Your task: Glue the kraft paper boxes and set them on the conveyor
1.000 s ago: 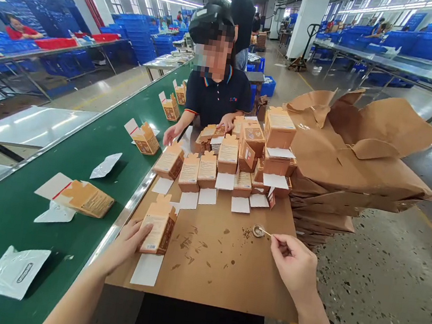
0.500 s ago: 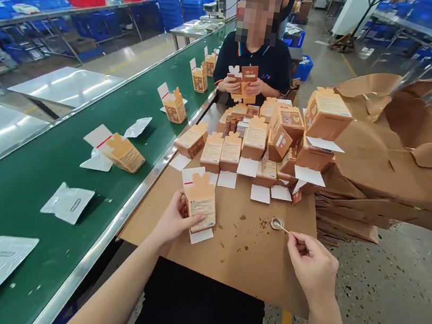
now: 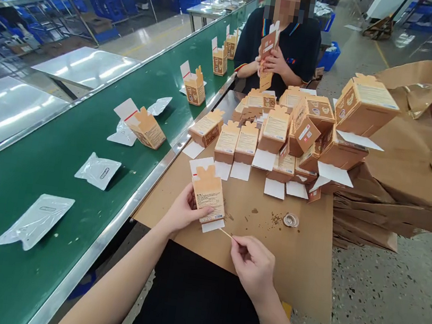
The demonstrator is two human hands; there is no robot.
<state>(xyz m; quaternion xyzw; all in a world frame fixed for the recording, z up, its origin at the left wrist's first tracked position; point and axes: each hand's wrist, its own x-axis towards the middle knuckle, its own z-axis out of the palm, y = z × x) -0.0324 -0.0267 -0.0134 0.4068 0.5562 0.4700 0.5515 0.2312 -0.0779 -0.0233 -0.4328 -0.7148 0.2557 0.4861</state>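
Note:
My left hand point(image 3: 187, 212) is closed around an orange-and-brown carton point(image 3: 210, 196), thumb across its printed front. The carton's notched flaps point up, and a white flap point(image 3: 213, 226) sticks out at its bottom. Between the thumb and fingers of my right hand point(image 3: 253, 264) is a thin cotton swab point(image 3: 226, 232). The swab's far tip meets or lies just by the bottom flap; its end is too small to make out. A small clear round dish point(image 3: 291, 220) rests on the cardboard-covered table point(image 3: 297, 270), beside brown specks.
Several similar cartons point(image 3: 272, 130) are piled at the table's back. Left runs a green conveyor belt point(image 3: 57, 172) with silver pouches point(image 3: 98, 170) and open cartons point(image 3: 146, 128). A co-worker point(image 3: 277, 52) opposite holds a carton. Brown paper point(image 3: 413, 157) is heaped at right.
My right hand has moved left with the cotton swab, from the small dish to the bottom flap of the carton. Pouches and cartons on the belt have shifted in view as the camera turned.

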